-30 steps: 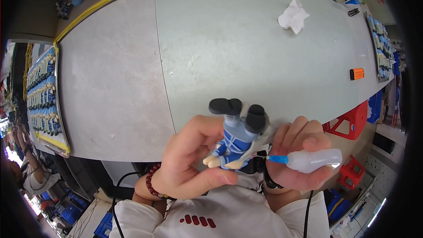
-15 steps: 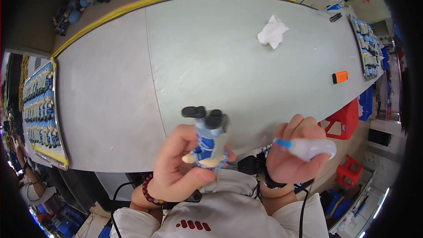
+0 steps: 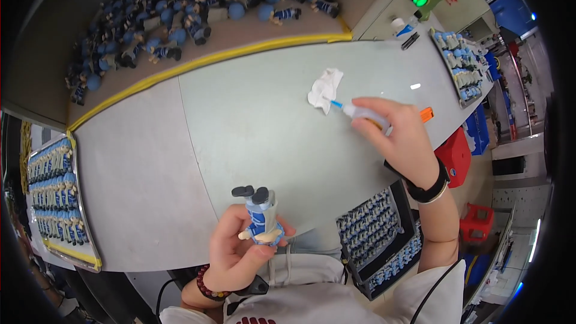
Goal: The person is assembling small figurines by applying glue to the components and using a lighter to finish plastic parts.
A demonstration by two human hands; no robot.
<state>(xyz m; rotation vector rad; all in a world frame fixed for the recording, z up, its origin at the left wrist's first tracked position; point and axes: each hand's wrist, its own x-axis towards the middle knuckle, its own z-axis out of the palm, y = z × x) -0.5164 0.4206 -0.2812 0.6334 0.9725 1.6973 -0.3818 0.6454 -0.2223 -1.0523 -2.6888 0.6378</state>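
My left hand is closed round a small blue and grey figurine, held upside down with its black shoes pointing up, close to the table's near edge. Farther out to the right, my right hand grips a small translucent squeeze bottle with a blue nozzle tip. That tip points at a crumpled white tissue on the table; whether it touches the tissue I cannot tell.
Many similar figurines lie heaped behind the yellow-taped edge at the back. Trays of figurines stand at the left and far right. A black case of small parts sits right of my lap. An orange block lies beyond my right hand.
My right hand has reached forward with the bottle, from near my body to the tissue. The view has shifted, showing more of the heap and the black case. My left hand still holds the figurine.
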